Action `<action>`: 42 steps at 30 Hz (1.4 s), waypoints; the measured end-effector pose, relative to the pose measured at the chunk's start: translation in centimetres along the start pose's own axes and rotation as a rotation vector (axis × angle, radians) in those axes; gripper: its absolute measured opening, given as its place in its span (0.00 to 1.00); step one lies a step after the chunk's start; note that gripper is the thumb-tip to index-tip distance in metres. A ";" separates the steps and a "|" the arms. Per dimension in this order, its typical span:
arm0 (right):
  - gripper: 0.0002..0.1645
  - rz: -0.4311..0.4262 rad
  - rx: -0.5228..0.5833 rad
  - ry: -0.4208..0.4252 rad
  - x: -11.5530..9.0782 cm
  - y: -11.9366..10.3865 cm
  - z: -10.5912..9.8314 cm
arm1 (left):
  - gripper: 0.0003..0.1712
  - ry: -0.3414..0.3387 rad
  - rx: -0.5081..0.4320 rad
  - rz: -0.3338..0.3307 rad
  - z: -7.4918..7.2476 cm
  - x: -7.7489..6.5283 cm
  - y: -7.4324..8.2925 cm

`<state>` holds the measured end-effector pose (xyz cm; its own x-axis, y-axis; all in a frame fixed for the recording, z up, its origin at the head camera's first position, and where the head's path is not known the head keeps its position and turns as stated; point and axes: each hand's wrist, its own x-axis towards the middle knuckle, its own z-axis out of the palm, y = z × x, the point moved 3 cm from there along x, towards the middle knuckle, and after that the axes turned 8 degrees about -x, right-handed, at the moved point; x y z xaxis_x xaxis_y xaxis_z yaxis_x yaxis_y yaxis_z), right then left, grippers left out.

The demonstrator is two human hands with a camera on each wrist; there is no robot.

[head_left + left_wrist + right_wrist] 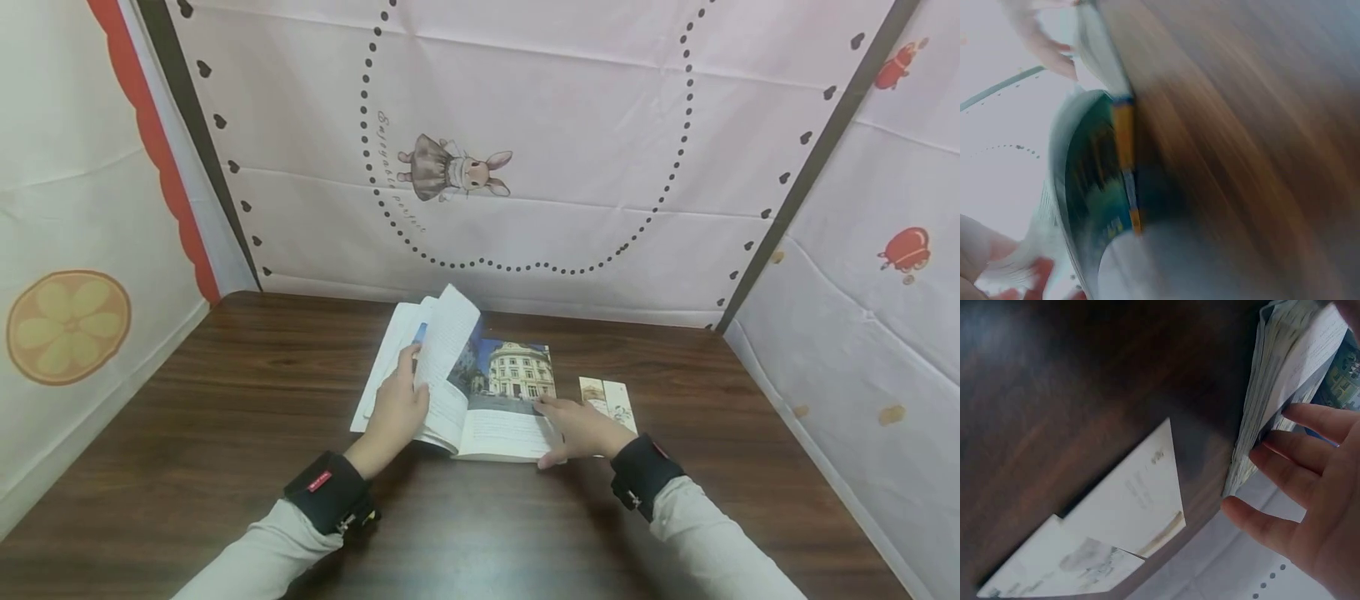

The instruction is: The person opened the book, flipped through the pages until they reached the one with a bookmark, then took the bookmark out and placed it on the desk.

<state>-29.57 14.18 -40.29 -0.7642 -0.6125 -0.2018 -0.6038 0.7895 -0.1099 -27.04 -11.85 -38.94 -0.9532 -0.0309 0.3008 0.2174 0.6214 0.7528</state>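
An open book (pixel 510 437) lies on the table, its right page showing a photo of a pale building under blue sky. My left hand (pixel 397 408) holds the left-hand pages, with a raised leaf (pixel 450 333) standing up beside the fingers. In the left wrist view, blurred fingers (pixel 1040 275) curl at the pages, and the book's green cover (pixel 1091 181) bows away from the table. My right hand (pixel 585 427) rests on the right page's outer edge. Its fingers are spread and fairly straight at the page-block edge (pixel 1250 419) in the right wrist view.
Two pale printed cards (pixel 618 400) lie side by side just right of the book, partly behind my right hand. The brown wooden table (pixel 247 400) extends around them. White printed cloth (pixel 585 150) stands behind the table and at both sides.
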 end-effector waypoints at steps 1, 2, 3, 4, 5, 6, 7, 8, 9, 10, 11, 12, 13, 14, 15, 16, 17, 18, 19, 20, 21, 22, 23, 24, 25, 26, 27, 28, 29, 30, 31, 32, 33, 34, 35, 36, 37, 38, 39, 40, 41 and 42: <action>0.55 -0.001 -0.007 -0.002 0.0 0.0 0.0 | 0.38 0.002 0.068 0.027 -0.1 0.0 -0.1; 0.54 -0.002 -0.015 -0.006 0.1 0.0 -0.1 | 0.40 0.001 0.146 0.056 -0.1 0.0 -0.3; 0.54 -0.008 -0.024 -0.009 0.1 0.1 -0.1 | 0.43 -0.006 0.230 0.085 0.0 0.0 -0.4; 0.53 -0.013 -0.027 -0.014 0.2 0.1 -0.2 | 0.45 -0.015 0.305 0.117 0.0 0.0 -0.5; 0.53 -0.018 -0.029 -0.018 0.2 0.1 -0.2 | 0.46 -0.033 0.378 0.158 0.1 0.0 -0.5; 0.53 -0.022 -0.031 -0.022 0.2 0.1 -0.3 | 0.47 -0.057 0.430 0.205 0.3 0.0 -0.5; 0.52 -0.027 -0.029 -0.024 0.2 0.1 -0.4 | 0.48 -0.086 0.475 0.257 0.4 -0.1 -0.4; 0.52 -0.029 -0.027 -0.029 0.2 0.1 -0.4 | 0.48 -0.131 0.502 0.314 0.7 -0.2 -0.3; 0.52 -0.031 -0.027 -0.030 0.2 0.1 -0.4 | 0.48 -0.186 0.514 0.371 0.9 -0.3 -0.1; 0.52 -0.030 -0.026 -0.033 0.2 0.1 -0.4 | 0.47 -0.247 0.522 0.423 1.2 -0.5 0.1; 0.52 -0.031 -0.030 -0.032 0.2 0.0 -0.4 | 0.45 -0.313 0.525 0.460 1.5 -0.7 0.2; 0.52 -0.028 -0.034 -0.032 0.2 0.0 -0.4 | 0.42 -0.374 0.523 0.481 1.7 -0.8 0.3; 0.52 -0.028 -0.039 -0.030 0.2 -0.1 -0.4 | 0.40 -0.421 0.521 0.488 2.0 -1.0 0.4; 0.52 -0.028 -0.044 -0.028 0.3 -0.1 -0.4 | 0.36 -0.447 0.522 0.490 2.1 -1.1 0.4; 0.52 -0.030 -0.053 -0.025 0.3 -0.2 -0.4 | 0.32 -0.456 0.520 0.483 2.2 -1.2 0.5; 0.52 -0.030 -0.056 -0.025 0.3 -0.2 -0.4 | 0.28 -0.449 0.524 0.474 2.3 -1.2 0.5; 0.52 -0.035 -0.061 -0.021 0.3 -0.2 -0.4 | 0.24 -0.430 0.522 0.466 2.3 -1.2 0.5; 0.52 -0.037 -0.062 -0.021 0.3 -0.2 -0.5 | 0.21 -0.404 0.518 0.458 2.3 -1.2 0.6; 0.52 -0.042 -0.061 -0.024 0.3 -0.1 -0.5 | 0.20 -0.380 0.511 0.450 2.3 -1.2 0.6; 0.51 -0.047 -0.063 -0.027 0.3 0.0 -0.5 | 0.18 -0.358 0.508 0.448 2.3 -1.1 0.6; 0.51 -0.053 -0.061 -0.030 0.3 0.2 -0.6 | 0.17 -0.344 0.499 0.445 2.4 -1.1 0.6; 0.49 -0.061 -0.057 -0.033 0.3 0.3 -0.7 | 0.17 -0.336 0.493 0.442 2.4 -1.1 0.6; 0.46 -0.070 -0.056 -0.032 0.3 0.4 -0.8 | 0.17 -0.332 0.484 0.440 2.4 -1.0 0.6; 0.41 -0.077 -0.050 -0.031 0.3 0.5 -1.0 | 0.16 -0.329 0.479 0.435 2.4 -1.0 0.6; 0.35 -0.093 -0.047 -0.023 0.4 0.5 -1.1 | 0.15 -0.325 0.473 0.433 2.4 -1.0 0.6; 0.29 -0.113 -0.049 -0.005 0.4 0.5 -1.2 | 0.14 -0.317 0.467 0.433 2.4 -1.0 0.6; 0.22 -0.131 -0.050 0.017 0.5 0.4 -1.4 | 0.13 -0.306 0.462 0.434 2.4 -1.0 0.6; 0.16 -0.150 -0.056 0.042 0.5 0.3 -1.5 | 0.12 -0.293 0.462 0.436 2.4 -1.0 0.5; 0.12 -0.166 -0.068 0.068 0.5 0.1 -1.7 | 0.11 -0.278 0.463 0.440 2.5 -1.0 0.6; 0.09 -0.184 -0.073 0.093 0.5 -0.1 -1.8 | 0.10 -0.262 0.468 0.445 2.5 -1.0 0.6; 0.07 -0.203 -0.087 0.123 0.5 -0.3 -2.0 | 0.09 -0.246 0.477 0.449 2.6 -1.0 0.6; 0.06 -0.215 -0.103 0.154 0.4 -0.5 -2.2 | 0.08 -0.232 0.489 0.452 2.6 -1.0 0.6; 0.06 -0.231 -0.114 0.187 0.4 -0.7 -2.5 | 0.08 -0.220 0.501 0.454 2.7 -1.0 0.6; 0.06 -0.245 -0.127 0.226 0.4 -0.9 -2.7 | 0.09 -0.213 0.514 0.451 2.7 -0.9 0.7; 0.06 -0.260 -0.134 0.269 0.4 -1.1 -3.1 | 0.11 -0.214 0.525 0.441 2.8 -0.9 0.7; 0.05 -0.275 -0.142 0.320 0.4 -1.3 -3.4 | 0.14 -0.217 0.537 0.430 2.8 -0.9 0.8; 0.05 -0.285 -0.162 0.377 0.4 -1.5 -3.7 | 0.17 -0.223 0.546 0.417 2.9 -0.8 0.9; 0.05 -0.297 -0.185 0.441 0.3 -1.7 -4.1 | 0.21 -0.233 0.551 0.404 2.9 -0.8 1.0; 0.04 -0.324 -0.210 0.512 0.2 -2.1 -4.5 | 0.24 -0.244 0.551 0.386 3.0 -0.8 1.1; 0.04 -0.348 -0.247 0.586 0.1 -2.5 -4.8 | 0.27 -0.259 0.549 0.365 3.0 -0.8 1.2; 0.03 -0.372 -0.286 0.654 -0.1 -2.9 -5.1 | 0.29 -0.273 0.547 0.350 3.1 -0.8 1.3; 0.03 -0.393 -0.330 0.717 -0.3 -3.3 -5.2 | 0.31 -0.288 0.543 0.334 3.1 -0.7 1.4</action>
<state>-28.56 11.51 -34.77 -0.3785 -0.8014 0.4630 -0.8030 0.5332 0.2663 -26.69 -8.55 -39.93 -0.8877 0.3920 0.2418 0.4443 0.8670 0.2256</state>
